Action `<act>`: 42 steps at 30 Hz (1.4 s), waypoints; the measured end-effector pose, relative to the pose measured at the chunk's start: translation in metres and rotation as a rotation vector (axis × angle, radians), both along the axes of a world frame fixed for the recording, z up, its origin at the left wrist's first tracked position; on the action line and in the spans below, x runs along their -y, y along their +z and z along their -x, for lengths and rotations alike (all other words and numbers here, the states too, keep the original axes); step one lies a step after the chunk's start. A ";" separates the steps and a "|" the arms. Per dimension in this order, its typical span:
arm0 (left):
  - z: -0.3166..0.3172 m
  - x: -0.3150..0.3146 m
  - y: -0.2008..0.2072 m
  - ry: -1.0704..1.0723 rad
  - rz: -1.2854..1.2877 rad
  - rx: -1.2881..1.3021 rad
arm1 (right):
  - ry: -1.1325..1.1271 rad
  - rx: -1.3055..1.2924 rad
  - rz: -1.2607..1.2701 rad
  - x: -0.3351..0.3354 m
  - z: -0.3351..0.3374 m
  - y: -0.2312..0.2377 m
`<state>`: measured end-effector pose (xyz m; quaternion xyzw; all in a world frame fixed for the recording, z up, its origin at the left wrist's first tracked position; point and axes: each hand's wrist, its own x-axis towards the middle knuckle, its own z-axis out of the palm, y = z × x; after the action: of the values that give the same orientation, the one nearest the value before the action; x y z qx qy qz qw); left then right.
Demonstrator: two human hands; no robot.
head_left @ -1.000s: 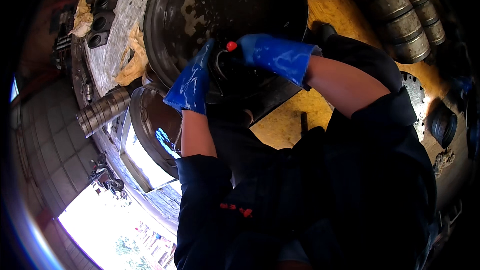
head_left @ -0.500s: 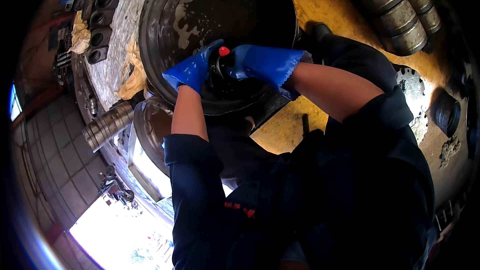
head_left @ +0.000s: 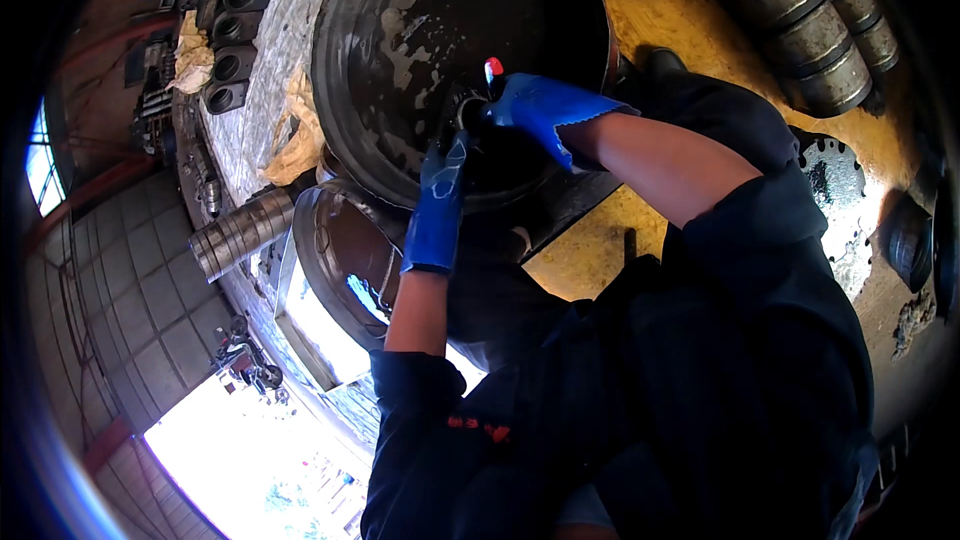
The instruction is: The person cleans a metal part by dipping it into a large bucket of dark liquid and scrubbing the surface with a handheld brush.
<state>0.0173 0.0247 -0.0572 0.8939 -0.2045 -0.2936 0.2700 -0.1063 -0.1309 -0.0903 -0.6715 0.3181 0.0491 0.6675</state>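
Both my hands wear long blue rubber gloves and work over a wide black round tub (head_left: 330,100) of dark liquid with pale foam patches. My left hand (head_left: 443,165) reaches in from the near side, its fingers closed around a dark, wet metal part (head_left: 466,112) with a round opening. My right hand (head_left: 530,105) comes from the right, closed and pressed up against that part. A small thing with a red and white tip (head_left: 493,68) sticks up beside my right fingers; the rest of it is hidden, so its kind is unclear.
Ribbed metal cylinders (head_left: 795,25) lie on the yellow floor at the far right. Black rings (head_left: 908,240) and a toothed plate (head_left: 835,200) are at right. Left of the tub are a ribbed cylinder (head_left: 240,232), brown paper (head_left: 295,130), holed blocks (head_left: 235,65) and a second round container (head_left: 345,270).
My left hand has turned and drawn its wrist nearer, now pointing away from me. The dark part and red-tipped thing have shifted farther away and rightward. The whole view has slid slightly.
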 end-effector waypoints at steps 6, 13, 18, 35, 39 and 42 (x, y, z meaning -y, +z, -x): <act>-0.002 0.006 -0.008 -0.040 0.105 0.083 | -0.260 -0.163 0.202 0.020 -0.002 -0.044; -0.023 0.005 -0.006 -0.036 0.178 0.034 | -0.345 -0.144 0.064 0.008 0.002 0.004; -0.024 0.009 -0.013 -0.037 0.191 0.015 | -0.476 0.036 -0.283 -0.014 -0.009 0.017; -0.034 0.000 -0.023 -0.009 0.211 0.008 | 0.116 -0.187 0.311 -0.030 0.010 0.004; -0.026 -0.004 -0.019 -0.014 0.209 -0.021 | -0.054 -0.140 0.266 -0.004 -0.004 -0.010; -0.025 -0.008 -0.020 -0.006 0.219 -0.038 | -0.202 0.012 -0.122 0.003 -0.013 -0.008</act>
<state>0.0426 0.0327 -0.0768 0.8527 -0.2331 -0.2871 0.3689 -0.0930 -0.1336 -0.0984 -0.5943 0.3768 -0.0031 0.7106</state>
